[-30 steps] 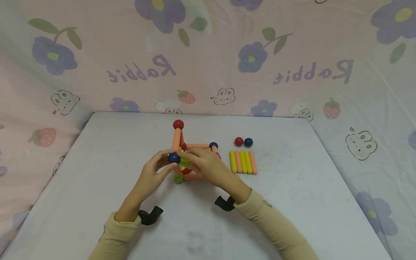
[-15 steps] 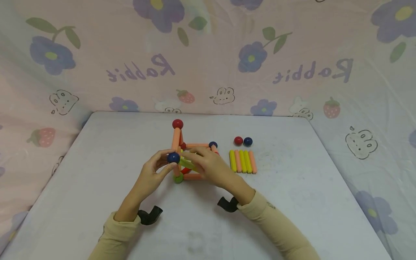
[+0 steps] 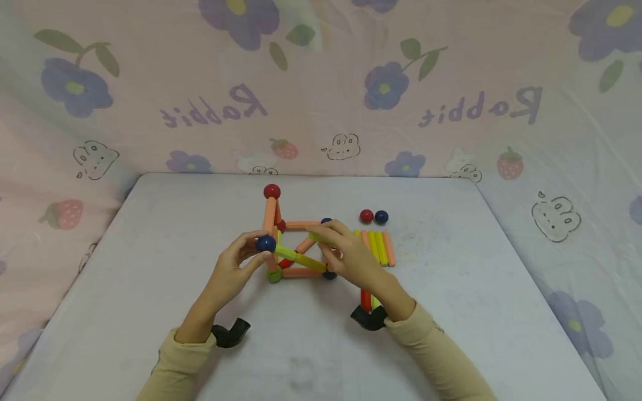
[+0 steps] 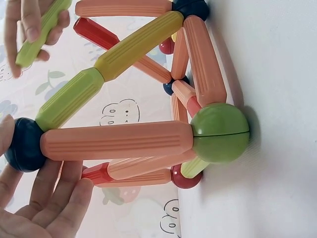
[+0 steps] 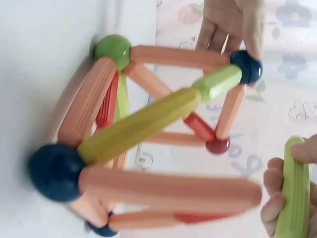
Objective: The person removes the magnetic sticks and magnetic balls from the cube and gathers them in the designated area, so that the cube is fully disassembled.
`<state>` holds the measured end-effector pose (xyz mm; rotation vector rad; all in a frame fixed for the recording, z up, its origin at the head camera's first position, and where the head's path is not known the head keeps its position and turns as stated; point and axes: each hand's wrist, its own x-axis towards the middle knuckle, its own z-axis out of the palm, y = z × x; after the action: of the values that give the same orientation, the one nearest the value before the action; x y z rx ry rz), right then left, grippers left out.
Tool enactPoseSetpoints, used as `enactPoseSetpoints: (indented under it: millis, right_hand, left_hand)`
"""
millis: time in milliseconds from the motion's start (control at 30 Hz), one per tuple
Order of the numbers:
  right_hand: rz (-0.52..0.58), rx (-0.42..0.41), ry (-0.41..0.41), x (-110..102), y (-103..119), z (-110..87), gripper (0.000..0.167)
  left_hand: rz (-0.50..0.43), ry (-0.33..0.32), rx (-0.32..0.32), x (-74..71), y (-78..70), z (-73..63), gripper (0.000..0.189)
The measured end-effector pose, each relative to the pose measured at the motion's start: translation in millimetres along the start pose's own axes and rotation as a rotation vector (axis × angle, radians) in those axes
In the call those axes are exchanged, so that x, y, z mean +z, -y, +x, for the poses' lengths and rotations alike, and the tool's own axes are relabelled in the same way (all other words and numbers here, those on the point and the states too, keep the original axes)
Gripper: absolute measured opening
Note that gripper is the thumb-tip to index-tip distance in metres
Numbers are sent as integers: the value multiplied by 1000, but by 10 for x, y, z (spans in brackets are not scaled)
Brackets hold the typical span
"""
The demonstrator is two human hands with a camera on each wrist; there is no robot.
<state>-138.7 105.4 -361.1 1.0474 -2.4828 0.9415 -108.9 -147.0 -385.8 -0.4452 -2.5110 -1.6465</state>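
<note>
A structure of sticks and balls stands on the table. My left hand [image 3: 236, 262] holds the navy ball [image 3: 266, 244] at its upper front corner between thumb and fingers. From that ball a two-part diagonal, light green and yellow [image 4: 138, 42], slopes down to a navy ball [image 5: 55, 171] at the lower front right. An orange stick [image 4: 116, 140] joins the held ball to a green ball [image 4: 220, 133] below. To the right, my right hand [image 3: 356, 259] pinches a loose light green stick [image 5: 293, 191], apart from the diagonal. A red ball [image 3: 272, 191] tops the structure at the back left.
Right of the structure, a red ball [image 3: 366, 216] and a navy ball [image 3: 382, 217] lie side by side. Below them is a row of yellow and orange sticks [image 3: 382, 248], partly behind my right hand. A red stick [image 3: 366, 299] and a light green one lie near my right wrist.
My right hand has moved right, away from the held navy ball, uncovering the diagonal; the light green stick now shows in its fingers. My left hand stays on the navy ball.
</note>
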Motion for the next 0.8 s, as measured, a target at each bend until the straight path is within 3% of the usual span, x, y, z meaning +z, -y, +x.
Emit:
enactPoseSetpoints:
  millis: [367, 567, 800]
  right_hand:
    - [71, 105, -81, -133, -209, -225, 38]
    - [53, 236, -118, -211, -298, -330, 37]
    - [116, 402, -119, -301, -442, -449, 42]
  left_hand:
    - [-9, -2, 3, 2, 11, 1, 40]
    - [-9, -6, 7, 4, 20, -3, 41]
    - [-18, -4, 12, 2, 21, -9, 41]
